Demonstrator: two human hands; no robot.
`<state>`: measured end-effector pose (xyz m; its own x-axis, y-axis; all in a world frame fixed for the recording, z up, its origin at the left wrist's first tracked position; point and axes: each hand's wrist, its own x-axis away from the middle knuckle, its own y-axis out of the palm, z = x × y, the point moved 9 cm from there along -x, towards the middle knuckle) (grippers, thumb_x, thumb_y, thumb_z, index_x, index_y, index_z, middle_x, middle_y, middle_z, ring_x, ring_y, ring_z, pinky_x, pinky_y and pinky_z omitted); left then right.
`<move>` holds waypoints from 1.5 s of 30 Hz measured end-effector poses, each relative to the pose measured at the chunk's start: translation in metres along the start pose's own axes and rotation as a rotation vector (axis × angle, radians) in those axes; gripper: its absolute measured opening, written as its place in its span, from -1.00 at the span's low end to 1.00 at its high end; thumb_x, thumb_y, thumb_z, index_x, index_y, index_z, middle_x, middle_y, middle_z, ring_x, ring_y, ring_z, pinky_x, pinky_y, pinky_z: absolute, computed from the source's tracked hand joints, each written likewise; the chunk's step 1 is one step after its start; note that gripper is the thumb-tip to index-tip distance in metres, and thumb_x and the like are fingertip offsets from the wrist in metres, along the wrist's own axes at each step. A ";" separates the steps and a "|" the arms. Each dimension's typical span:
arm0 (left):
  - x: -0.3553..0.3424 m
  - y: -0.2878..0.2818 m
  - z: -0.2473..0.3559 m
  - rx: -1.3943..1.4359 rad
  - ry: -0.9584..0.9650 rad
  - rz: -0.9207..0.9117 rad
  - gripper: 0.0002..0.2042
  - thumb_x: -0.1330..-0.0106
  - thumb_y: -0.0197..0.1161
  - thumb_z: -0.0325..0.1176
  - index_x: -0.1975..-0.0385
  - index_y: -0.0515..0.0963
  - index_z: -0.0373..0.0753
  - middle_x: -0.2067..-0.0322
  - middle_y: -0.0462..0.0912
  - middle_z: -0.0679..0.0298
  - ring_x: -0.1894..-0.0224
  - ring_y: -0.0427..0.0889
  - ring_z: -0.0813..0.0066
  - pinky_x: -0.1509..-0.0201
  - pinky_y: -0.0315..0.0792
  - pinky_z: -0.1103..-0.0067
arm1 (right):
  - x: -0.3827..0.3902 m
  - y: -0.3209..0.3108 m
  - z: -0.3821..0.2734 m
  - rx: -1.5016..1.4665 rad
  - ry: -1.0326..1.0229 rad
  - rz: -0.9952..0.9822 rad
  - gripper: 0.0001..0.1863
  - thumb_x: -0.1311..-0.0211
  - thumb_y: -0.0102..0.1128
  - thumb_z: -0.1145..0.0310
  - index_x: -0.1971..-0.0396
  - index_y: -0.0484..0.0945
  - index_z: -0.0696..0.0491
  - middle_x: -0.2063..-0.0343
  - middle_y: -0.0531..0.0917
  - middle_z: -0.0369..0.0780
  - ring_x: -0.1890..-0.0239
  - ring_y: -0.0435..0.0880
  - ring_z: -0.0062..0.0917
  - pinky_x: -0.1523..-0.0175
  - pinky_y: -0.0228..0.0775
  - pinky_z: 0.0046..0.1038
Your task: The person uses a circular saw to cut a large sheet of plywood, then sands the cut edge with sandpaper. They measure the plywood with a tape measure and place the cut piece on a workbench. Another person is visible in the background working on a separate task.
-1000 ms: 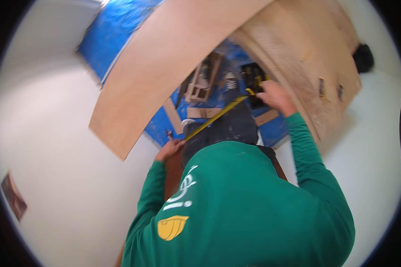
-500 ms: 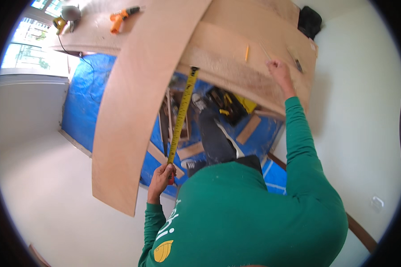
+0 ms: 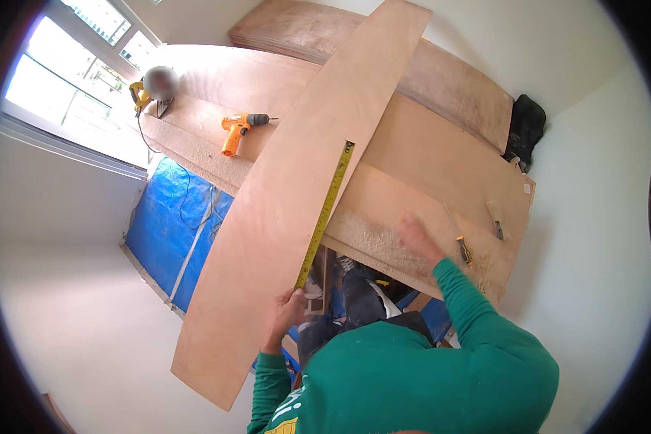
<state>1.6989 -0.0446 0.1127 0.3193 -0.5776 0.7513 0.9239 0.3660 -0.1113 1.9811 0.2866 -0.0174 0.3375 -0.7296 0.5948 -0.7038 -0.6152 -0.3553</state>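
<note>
My left hand point(image 3: 288, 311) is closed around a tape measure whose case is mostly hidden in the palm. Its yellow blade point(image 3: 324, 220) reaches away from me across the right side of a long thin plywood strip point(image 3: 267, 195), with the dark hooked end on the wood. Over the dusty near edge of the large plywood sheets point(image 3: 390, 192) is my right hand point(image 3: 418, 237), its fingers smeared by motion. Whether it holds anything is unclear. To its right lies a screwdriver point(image 3: 464, 249) with a yellow and black handle. Beyond that is a small dark-tipped tool point(image 3: 498, 228).
An orange cordless drill point(image 3: 239, 132) lies left of the strip. Farther left, by the window, is a yellow corded power saw point(image 3: 139, 95). A black bag point(image 3: 526, 129) sits against the right wall. Blue sheeting point(image 3: 170, 231) covers the floor, with a cable on it.
The view has tilted up. The tape blade has come over the plywood strip. My right hand has moved left to where a pencil lay; that pencil no longer shows.
</note>
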 end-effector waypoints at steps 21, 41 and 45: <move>0.193 -0.158 -0.165 -0.118 -0.369 0.134 -0.67 -0.51 0.26 -0.13 0.37 0.66 -0.28 0.58 0.52 0.41 0.56 0.48 0.63 0.50 0.34 0.58 | -0.124 -0.144 -0.246 -0.711 -0.288 0.398 -0.53 -0.35 0.40 0.08 0.64 0.29 -0.19 0.72 0.25 -0.50 0.74 0.15 -0.71 0.64 -0.02 -0.46; 0.189 -0.131 -0.197 -0.140 -0.369 0.118 -0.56 -0.52 0.26 0.03 0.25 0.73 -0.31 0.48 0.67 0.35 0.45 0.60 0.56 0.30 0.49 0.56 | -0.211 -0.053 -0.200 -0.505 -0.211 0.439 -0.70 -0.35 0.26 0.25 0.46 0.55 0.17 0.60 0.54 -0.28 0.61 0.47 -0.59 0.56 0.23 -0.32; 0.179 -0.115 -0.185 -0.214 -0.397 0.144 -0.59 -0.52 0.26 -0.02 0.25 0.72 -0.34 0.51 0.66 0.34 0.46 0.60 0.55 0.30 0.49 0.57 | -0.243 -0.069 -0.193 -0.589 -0.093 0.403 -0.70 -0.35 0.30 0.26 0.44 0.54 0.18 0.63 0.50 -0.29 0.73 0.37 -0.59 0.65 0.12 -0.37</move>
<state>1.6885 -0.3251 0.1398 0.3809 -0.1934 0.9042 0.9121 0.2391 -0.3331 1.8272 0.5640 0.0013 0.0144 -0.9046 0.4261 -0.9963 -0.0492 -0.0707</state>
